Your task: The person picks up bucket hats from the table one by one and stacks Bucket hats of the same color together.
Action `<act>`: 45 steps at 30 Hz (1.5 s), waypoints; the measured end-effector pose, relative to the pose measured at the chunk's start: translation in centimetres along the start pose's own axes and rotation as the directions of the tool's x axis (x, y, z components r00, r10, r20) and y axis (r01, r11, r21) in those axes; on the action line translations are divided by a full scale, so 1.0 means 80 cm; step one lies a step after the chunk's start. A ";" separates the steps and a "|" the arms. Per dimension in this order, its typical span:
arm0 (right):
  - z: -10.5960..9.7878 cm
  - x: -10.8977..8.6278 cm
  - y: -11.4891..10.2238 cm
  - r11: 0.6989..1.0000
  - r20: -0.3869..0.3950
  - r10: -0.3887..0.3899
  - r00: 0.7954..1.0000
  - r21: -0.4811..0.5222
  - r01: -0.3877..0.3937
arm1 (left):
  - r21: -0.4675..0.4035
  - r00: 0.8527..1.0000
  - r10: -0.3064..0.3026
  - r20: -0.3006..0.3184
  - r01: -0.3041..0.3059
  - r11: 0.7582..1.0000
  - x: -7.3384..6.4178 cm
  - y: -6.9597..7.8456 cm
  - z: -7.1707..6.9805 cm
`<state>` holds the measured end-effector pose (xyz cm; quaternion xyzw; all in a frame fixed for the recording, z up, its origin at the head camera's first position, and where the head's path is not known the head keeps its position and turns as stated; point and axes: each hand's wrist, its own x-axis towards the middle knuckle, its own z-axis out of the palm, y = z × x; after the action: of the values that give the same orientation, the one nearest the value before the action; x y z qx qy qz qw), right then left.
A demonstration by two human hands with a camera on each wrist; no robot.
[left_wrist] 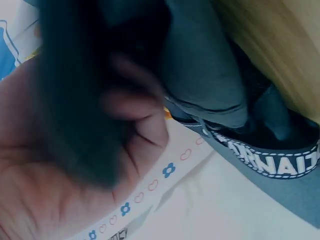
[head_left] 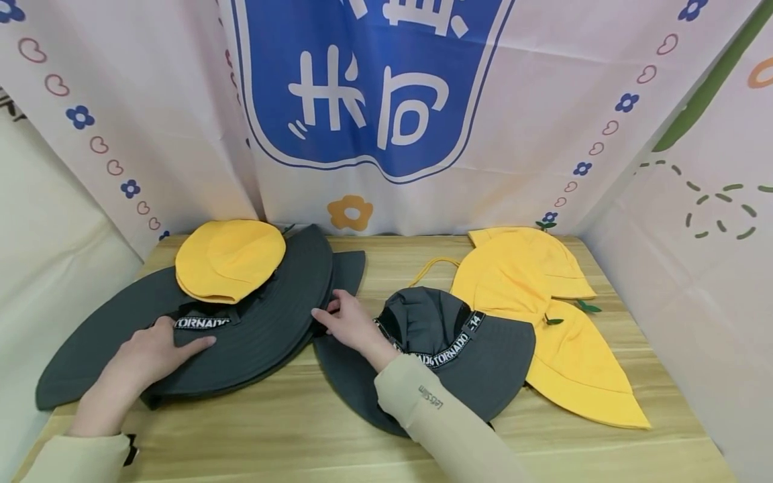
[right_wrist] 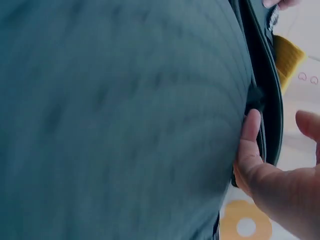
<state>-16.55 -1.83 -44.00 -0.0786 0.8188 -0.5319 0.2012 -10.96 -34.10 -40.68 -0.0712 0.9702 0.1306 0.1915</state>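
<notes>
Plainly, a stack of wide dark-grey hats (head_left: 284, 315) lies at the left of the wood-grained counter (head_left: 290, 429), the broad brims ringed with close stitching. The left hand (head_left: 145, 355) is clamped on the stack beside a lettered band (head_left: 202, 323), thumb laid over the brim, fingers bent at the band. The right hand (head_left: 356, 325) meets the stack's right edge with finger and thumb apart, 1 fingertip touching between the brims. On top sits 1 smooth yellow hat (head_left: 229, 258), rounded and slightly collapsed. Beside the stack, 1 more dark hat (head_left: 507, 362) lies partly beneath the right sleeve (head_left: 447, 409), its soft crown wrinkled and circled by white-lettered trim. Farther right, overlapping yellow hats (head_left: 580, 369) show domed crowns, flared brims, small green leaf shapes (head_left: 546, 225) and a thin looped cord (head_left: 437, 259). Behind hangs a pale, creased cloth backdrop (head_left: 199, 134) printed with blue flowers and outlined hearts.
</notes>
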 end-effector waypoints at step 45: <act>-0.201 -0.067 0.018 0.865 -0.248 0.142 0.958 0.502 0.001 | -0.365 0.880 0.429 -0.204 -0.475 0.801 -0.028 0.140 0.023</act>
<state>-18.23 14.13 -38.28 0.0812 0.6764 -0.7225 0.1177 -10.34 -22.72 -38.90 0.1169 0.9196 0.3660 0.0815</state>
